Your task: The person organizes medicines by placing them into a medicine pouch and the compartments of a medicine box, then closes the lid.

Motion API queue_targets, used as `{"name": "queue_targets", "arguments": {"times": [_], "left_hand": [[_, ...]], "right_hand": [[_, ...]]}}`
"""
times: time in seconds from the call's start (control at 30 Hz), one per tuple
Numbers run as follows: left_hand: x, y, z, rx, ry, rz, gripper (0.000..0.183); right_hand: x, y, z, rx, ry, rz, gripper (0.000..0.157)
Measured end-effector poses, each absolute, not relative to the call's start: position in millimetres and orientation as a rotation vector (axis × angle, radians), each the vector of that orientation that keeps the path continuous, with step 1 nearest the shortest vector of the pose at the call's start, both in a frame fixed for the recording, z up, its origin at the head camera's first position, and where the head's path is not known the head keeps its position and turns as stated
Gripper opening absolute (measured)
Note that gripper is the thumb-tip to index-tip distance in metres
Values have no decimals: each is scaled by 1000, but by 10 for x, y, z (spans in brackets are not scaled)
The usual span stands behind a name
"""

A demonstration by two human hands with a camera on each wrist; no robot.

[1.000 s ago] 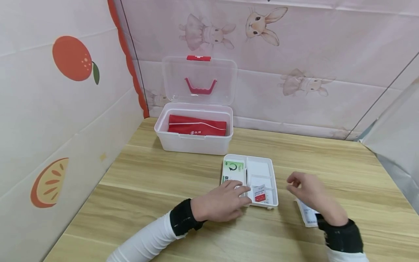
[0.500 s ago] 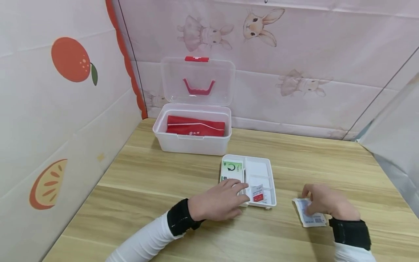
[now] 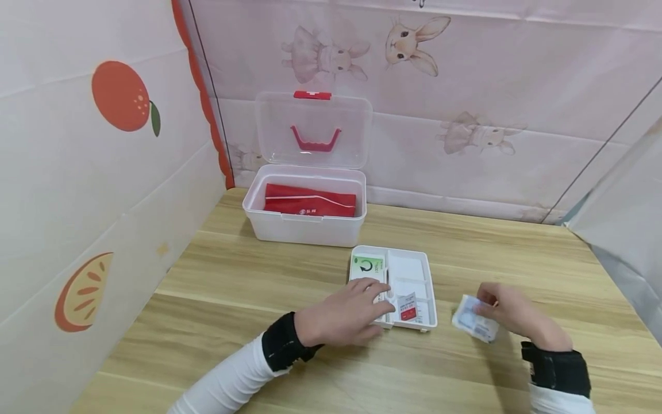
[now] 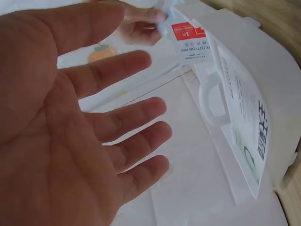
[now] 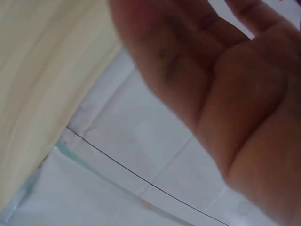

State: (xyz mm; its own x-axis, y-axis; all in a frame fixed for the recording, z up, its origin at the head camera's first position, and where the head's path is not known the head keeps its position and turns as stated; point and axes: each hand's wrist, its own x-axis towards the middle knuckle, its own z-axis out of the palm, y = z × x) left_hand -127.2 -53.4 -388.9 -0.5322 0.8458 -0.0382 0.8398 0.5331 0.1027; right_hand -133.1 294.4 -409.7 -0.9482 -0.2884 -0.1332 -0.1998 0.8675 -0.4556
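Observation:
My right hand (image 3: 517, 313) pinches a flat white packet (image 3: 473, 322) with blue print by its right edge, to the right of the tray. My left hand (image 3: 346, 316) is spread over the near left part of the white divided tray (image 3: 431, 287), fingers apart and holding nothing. In the tray's left part lies a green-and-white box (image 3: 368, 265), partly hidden by the left hand. A small cotton pad sachet (image 3: 407, 307) with a red label sits in the near right compartment; its print shows in the left wrist view. The right wrist view shows the palm but not the packet.
Behind the tray stands a translucent first-aid box (image 3: 305, 229) with its lid (image 3: 312, 109) raised against the back wall. A folded red pouch (image 3: 310, 201) lies inside it. Printed cloth walls border the wooden table (image 3: 217, 276).
My right hand moved to the packet, took hold of it and shifted it slightly left, turning it. The left hand stays over the tray.

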Motion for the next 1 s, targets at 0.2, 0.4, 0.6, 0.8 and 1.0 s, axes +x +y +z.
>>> {"name": "queue_targets", "arguments": {"times": [0.2, 0.4, 0.6, 0.8, 1.0], "left_hand": [[-1308, -542, -3812, 1332, 2753, 392, 51], [-1336, -487, -3758, 1249, 2783, 838, 57], [-1393, -414, -3756, 1254, 2631, 1334, 26], [-1448, -431, -3788, 1321, 2475, 1722, 13], [-1503, -469, -3799, 1472, 2430, 1891, 14]], "right_hand": [[-1201, 2600, -3790, -488, 3154, -796, 11], [-1135, 1997, -3743, -1114, 3242, -1082, 34], [-1140, 1641, -3832, -1268, 3157, -1372, 48], [-1160, 1558, -3861, -1097, 2997, -1717, 43], [-1200, 1634, -3821, -1092, 2833, -1832, 26]]}}
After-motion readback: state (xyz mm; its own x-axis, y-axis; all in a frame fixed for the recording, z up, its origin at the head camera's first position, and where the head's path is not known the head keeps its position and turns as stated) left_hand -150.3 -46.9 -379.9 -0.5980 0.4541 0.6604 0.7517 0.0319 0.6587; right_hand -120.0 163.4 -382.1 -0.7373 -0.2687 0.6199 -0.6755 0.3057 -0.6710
